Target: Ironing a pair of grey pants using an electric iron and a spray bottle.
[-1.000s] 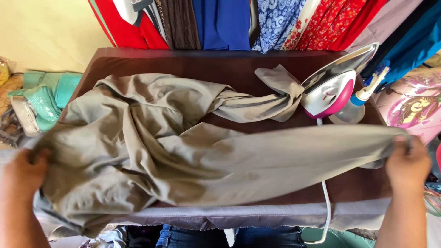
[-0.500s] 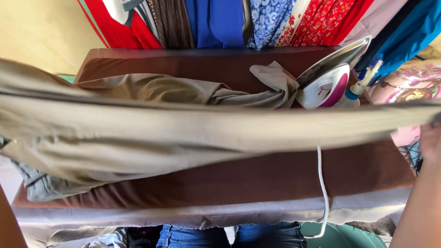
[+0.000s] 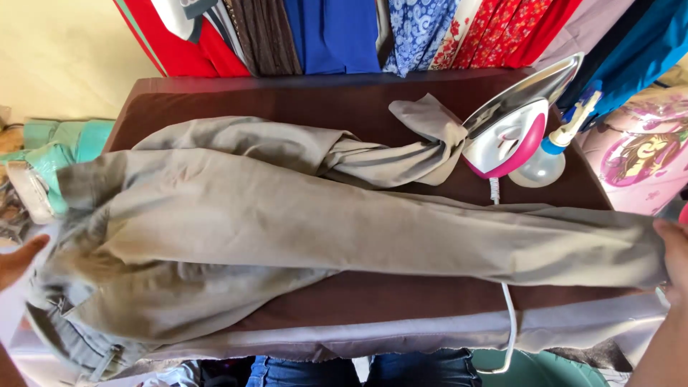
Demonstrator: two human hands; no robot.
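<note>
The right hand (image 3: pixel 674 261) is at the right edge and its fingers are closed on the leg end of the khaki trousers (image 3: pixel 344 229). The left hand (image 3: pixel 20 259) is at the left edge, beside the waist part; it is blurred, so I cannot tell how its fingers are. The trousers lie stretched across the brown ironing table (image 3: pixel 287 100). An iron (image 3: pixel 512 125) stands upright at the back right, with a spray bottle (image 3: pixel 552 154) just beside it. Colourful clothes (image 3: pixel 344 32) hang behind the table.
</note>
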